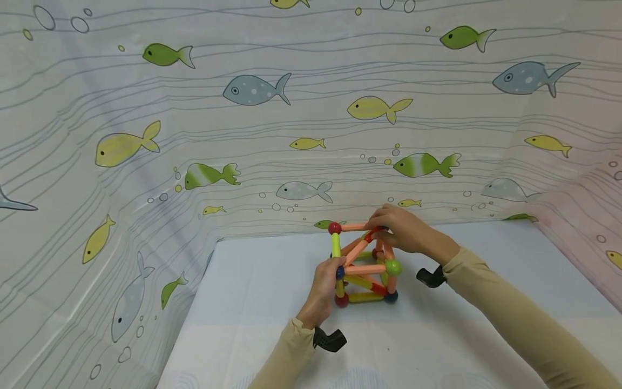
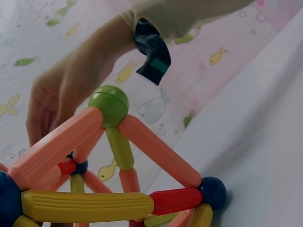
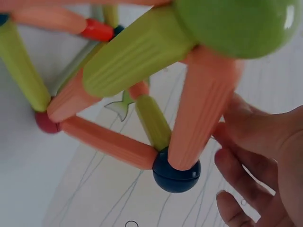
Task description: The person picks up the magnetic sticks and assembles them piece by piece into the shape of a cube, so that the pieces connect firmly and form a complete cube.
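A frame of magnetic building sticks and balls stands on the white surface, with orange, yellow and red sticks (image 1: 365, 269) between its corners. My left hand (image 1: 320, 286) grips the near left side by the blue ball (image 1: 339, 273). Over the far top corner, my right hand (image 1: 403, 229) holds the frame with bent fingers. In the right wrist view, thumb and forefinger (image 3: 236, 142) are right at an orange stick (image 3: 203, 109) joining the green ball (image 3: 241, 23) and a dark blue ball (image 3: 176, 171). That stick partly hides the fingertips. A red ball (image 1: 334, 228) tops the far left corner.
The white surface (image 1: 262, 292) runs up to a cloth backdrop (image 1: 311, 124) printed with fish, which folds round both sides. A black wrist camera sits on the left wrist (image 1: 330, 340) and another on the right wrist (image 1: 430, 277).
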Motion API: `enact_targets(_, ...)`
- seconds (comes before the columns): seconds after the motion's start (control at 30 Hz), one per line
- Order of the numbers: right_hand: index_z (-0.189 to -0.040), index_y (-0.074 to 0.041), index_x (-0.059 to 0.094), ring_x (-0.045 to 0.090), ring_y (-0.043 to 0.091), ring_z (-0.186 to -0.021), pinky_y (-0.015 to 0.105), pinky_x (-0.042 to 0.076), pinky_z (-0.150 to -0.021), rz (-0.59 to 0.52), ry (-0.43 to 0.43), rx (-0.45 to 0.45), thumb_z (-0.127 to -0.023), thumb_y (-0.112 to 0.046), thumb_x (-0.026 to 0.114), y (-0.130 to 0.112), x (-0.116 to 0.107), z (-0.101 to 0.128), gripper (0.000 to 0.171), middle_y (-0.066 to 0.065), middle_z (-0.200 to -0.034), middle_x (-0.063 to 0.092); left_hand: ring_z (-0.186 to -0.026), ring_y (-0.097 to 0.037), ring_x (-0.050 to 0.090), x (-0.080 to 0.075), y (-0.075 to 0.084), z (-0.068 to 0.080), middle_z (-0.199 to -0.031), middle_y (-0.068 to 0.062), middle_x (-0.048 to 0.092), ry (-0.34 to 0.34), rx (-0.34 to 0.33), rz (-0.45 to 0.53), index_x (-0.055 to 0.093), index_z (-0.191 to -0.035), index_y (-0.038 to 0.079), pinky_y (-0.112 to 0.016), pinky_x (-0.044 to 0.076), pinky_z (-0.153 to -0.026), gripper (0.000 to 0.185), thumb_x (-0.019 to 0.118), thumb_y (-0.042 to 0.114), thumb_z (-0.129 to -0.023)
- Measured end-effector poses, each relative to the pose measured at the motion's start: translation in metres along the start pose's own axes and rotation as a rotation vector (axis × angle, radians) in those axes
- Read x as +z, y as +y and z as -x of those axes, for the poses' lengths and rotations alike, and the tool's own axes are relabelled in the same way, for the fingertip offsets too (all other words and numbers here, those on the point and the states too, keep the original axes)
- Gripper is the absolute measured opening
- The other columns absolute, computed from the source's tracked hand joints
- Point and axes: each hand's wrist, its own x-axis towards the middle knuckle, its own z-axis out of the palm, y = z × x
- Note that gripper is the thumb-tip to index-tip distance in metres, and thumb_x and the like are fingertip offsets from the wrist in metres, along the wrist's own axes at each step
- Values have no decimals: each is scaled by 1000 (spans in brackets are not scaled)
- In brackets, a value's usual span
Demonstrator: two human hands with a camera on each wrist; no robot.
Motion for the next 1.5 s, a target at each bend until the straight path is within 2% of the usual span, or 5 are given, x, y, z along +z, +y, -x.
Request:
enact_targets(0.33, -168, -4, 20, 25, 50, -157, 78, 23, -120, -303, 99, 377, -112, -35, 52, -10, 22, 58, 72, 25, -172, 26, -94, -22, 52, 6, -4, 6, -98, -3, 57, 56, 41, -55, 60, -122, 2, -35, 41, -82, 51, 42, 49, -112)
enact_targets(0.63, -170, -3, 6, 22, 51, -159, 77, 24, -120, -428, 117, 459, -111, -45, 48, -28, 52, 80, 83, 24, -176, 16, -130, -31, 45, -1, -22, 3, -138, -18, 46, 290, 513, -402, 42, -142, 10, -55, 39, -110, 51, 55, 41, -103)
enact_targets(0.93, -171, -9, 2, 39, 48, -152, 75, 27, -118, -687, 188, 449, -117, -35, 37, -36, 78, 86, 70, 26, -164, 41, -161, -45, 15, -10, -36, 0, -178, -11, -2, -76, 292, -277, -1, -170, 33, -82, 11, -121, 79, 39, 58, -107)
enact_targets(1.27, -172, -15, 6, 48, 49, -146, 76, 35, -114, -656, 245, 445, -117, -36, 37, -36, 81, 87, 67, 26, -162, 44, -154, -32, 38, 0, -37, -5, -175, 1, 26, -166, 402, -262, -6, -169, 39, -80, 18, -121, 69, 27, 54, -110)
enact_targets(1.5, -172, -17, 10, 45, 48, -149, 76, 36, -113, -618, 237, 469, -116, -37, 40, -33, 79, 91, 67, 23, -161, 48, -157, -38, 33, 4, -36, -3, -179, 2, 4, -136, 383, -272, -8, -168, 43, -83, 20, -117, 71, 30, 56, -111)
